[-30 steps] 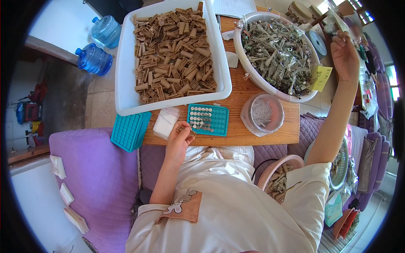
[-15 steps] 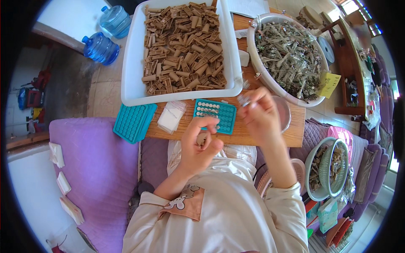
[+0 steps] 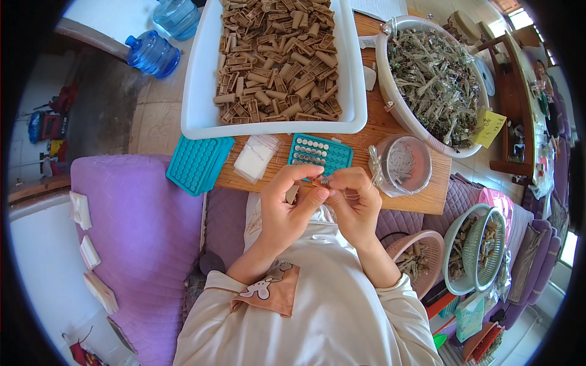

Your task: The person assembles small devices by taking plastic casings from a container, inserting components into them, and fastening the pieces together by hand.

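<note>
Small metal piece (image 3: 325, 182) — long axis left-right — pinched between left hand (image 3: 287, 207) and right hand (image 3: 354, 204) fingers.

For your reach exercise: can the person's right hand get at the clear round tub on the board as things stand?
Probably yes: the right hand is just beside the clear round tub with nothing between, though its fingers are busy pinching a small piece.

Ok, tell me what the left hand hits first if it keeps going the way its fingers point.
Probably the right hand: the left hand points its fingers across at it, fingertips already meeting around a small metal piece.
</note>
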{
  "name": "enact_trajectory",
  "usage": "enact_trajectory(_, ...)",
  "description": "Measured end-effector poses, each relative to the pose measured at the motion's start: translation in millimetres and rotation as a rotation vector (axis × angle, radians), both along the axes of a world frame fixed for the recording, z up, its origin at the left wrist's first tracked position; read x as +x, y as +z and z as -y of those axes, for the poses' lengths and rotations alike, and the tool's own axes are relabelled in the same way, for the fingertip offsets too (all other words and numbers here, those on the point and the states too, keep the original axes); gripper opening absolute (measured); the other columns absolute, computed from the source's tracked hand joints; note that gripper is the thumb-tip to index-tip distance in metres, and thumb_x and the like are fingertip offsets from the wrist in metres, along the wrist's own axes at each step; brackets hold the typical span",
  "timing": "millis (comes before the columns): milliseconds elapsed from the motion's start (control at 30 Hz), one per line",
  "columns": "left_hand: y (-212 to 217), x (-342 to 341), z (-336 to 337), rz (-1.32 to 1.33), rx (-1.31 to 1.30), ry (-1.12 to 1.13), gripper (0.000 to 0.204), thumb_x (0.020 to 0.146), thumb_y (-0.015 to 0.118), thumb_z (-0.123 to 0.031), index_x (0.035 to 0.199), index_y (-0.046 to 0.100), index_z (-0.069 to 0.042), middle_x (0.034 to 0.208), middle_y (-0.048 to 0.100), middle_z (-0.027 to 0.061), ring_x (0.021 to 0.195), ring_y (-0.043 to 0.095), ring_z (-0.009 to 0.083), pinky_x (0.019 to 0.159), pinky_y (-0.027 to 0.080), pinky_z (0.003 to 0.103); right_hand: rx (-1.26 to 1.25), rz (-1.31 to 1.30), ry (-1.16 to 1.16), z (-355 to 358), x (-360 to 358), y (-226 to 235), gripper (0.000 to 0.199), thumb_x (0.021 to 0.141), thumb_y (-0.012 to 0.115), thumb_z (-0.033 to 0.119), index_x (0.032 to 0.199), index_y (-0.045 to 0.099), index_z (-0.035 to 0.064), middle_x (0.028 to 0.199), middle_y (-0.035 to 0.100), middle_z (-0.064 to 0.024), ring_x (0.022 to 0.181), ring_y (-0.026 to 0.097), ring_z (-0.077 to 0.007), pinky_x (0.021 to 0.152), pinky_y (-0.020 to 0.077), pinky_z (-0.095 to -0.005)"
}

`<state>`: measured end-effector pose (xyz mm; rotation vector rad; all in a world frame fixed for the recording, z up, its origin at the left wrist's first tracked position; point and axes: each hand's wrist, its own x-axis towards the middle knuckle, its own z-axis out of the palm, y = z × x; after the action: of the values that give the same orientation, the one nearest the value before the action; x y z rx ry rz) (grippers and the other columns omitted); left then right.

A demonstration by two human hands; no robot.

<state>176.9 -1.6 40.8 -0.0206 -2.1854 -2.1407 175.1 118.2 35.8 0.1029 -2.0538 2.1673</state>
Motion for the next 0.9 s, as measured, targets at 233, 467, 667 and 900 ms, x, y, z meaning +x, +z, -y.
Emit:
enact_trajectory(233, -11, -1, 10, -0.083, 0.094, 0.025, 0.025, 0.068, 0.068, -0.004, 0.090, 0.057, -0.003, 0.077, 0.057, 0.0035, 0.048, 0.038, 0.0019, 0.046, 0.031, 0.016, 0.535, -0.267, 0.341, -24, 14, 46, 0.018, 0.067, 0.061, -0.001, 0.084, 0.056, 0.0004, 0.081, 0.057, -0.0096, 0.071, 0.058, -0.0207, 0.060, 0.0479, -0.0280)
enact_trajectory(467, 5, 7, 10, -0.097, 0.082, -0.087, 0.026, 0.066, 0.069, -0.002, 0.088, 0.057, -0.003, 0.073, 0.055, 0.0022, 0.049, 0.039, 0.0025, 0.045, 0.031, 0.016, 0.653, -0.418, 0.159, -14, 1, 40, 0.037, 0.059, 0.059, -0.009, 0.095, 0.055, -0.0003, 0.091, 0.054, -0.0131, 0.078, 0.055, -0.0250, 0.064, 0.0480, -0.0308)
enact_trajectory(667, 6, 12, 10, -0.027, 0.348, -0.092, 0.026, 0.067, 0.068, -0.003, 0.090, 0.056, 0.000, 0.073, 0.052, 0.0000, 0.050, 0.039, 0.0020, 0.048, 0.032, 0.015, 0.549, -0.399, 0.196, -11, 9, 32, 0.038, 0.061, 0.064, -0.003, 0.097, 0.056, 0.0007, 0.090, 0.055, -0.0116, 0.074, 0.056, -0.0227, 0.059, 0.0476, -0.0292)
enact_trajectory(900, 10, 12, 7, 0.086, 0.378, -0.107, 0.025, 0.069, 0.067, -0.004, 0.091, 0.055, 0.000, 0.065, 0.049, -0.0026, 0.052, 0.037, 0.0012, 0.054, 0.034, 0.016, 0.543, -0.432, 0.091, -12, 7, 33, 0.029, 0.062, 0.069, 0.005, 0.088, 0.060, 0.0013, 0.077, 0.058, -0.0071, 0.064, 0.057, -0.0165, 0.051, 0.0469, -0.0256)
